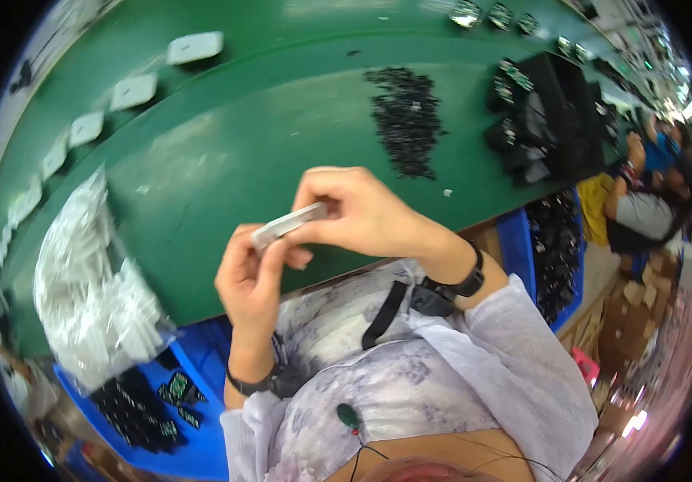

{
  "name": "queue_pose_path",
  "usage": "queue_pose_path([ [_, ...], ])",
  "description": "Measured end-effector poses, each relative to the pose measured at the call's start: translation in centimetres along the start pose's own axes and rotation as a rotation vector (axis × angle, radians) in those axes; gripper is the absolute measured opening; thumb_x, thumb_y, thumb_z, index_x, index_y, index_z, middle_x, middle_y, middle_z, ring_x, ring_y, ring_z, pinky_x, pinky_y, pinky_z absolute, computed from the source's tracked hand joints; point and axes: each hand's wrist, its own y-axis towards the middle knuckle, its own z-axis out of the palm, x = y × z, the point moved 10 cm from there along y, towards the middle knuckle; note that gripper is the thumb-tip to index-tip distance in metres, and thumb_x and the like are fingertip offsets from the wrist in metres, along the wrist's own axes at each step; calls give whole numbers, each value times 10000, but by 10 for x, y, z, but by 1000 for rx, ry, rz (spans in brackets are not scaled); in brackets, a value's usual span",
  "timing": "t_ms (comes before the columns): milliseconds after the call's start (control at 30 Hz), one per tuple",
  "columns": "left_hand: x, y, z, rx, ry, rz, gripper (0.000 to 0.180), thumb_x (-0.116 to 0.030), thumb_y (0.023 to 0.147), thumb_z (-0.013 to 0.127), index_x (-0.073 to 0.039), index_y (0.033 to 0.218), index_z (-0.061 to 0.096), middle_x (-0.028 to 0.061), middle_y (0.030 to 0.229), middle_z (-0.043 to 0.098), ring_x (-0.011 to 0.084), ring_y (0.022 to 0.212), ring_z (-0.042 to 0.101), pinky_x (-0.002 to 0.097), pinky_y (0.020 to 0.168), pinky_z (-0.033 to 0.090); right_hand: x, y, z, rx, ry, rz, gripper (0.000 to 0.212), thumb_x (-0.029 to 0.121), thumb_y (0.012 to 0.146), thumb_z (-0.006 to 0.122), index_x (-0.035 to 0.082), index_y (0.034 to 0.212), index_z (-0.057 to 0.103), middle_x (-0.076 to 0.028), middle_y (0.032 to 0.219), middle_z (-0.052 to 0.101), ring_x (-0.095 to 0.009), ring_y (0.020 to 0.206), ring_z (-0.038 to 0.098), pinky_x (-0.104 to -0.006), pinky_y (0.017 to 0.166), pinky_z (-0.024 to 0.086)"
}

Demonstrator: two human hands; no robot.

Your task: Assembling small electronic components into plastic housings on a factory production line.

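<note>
A thin, flat, whitish-grey piece [288, 224] is held edge-up above the green table [225, 173], between my two hands. Its left end is pinched by the fingers and thumb of my left hand [250, 281], which is closed on it. My right hand [362, 215] grips the other end, fingers curled and thumb below. The piece resembles the flat white cases [195, 48] lying in a row along the far left, but its broad face is turned from view. Beyond my hands lies a heap of small black parts [406, 120].
At left, a clear plastic bag [81, 273] of white pieces overlaps a blue bin [201, 434] of black parts. Another blue bin [514, 249] stands right. Black trays [559, 96] with circuit boards sit at the table's right. Farther right, another person [643, 201] sits.
</note>
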Motion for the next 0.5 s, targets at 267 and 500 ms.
queue_pose_path([
  [267, 7, 24, -2, -69, 11, -41, 304, -105, 981, 473, 68, 1230, 488, 108, 865, 625, 168, 666, 636, 247, 601, 521, -28, -13, -12, -139, 230, 111, 258, 204, 790, 760, 28, 872, 590, -1, 789, 573, -52, 643, 490, -234, 574, 421],
  [500, 6, 49, -70, -155, 559, -83, 167, -107, 977, 478, -6, 1076, 568, 47, 771, 576, 90, 555, 500, 218, 519, 407, 33, -72, -219, -918, -1656, 62, 506, 531, 741, 660, 136, 1057, 634, -86, 984, 570, -295, 897, 554, -403, 702, 471],
])
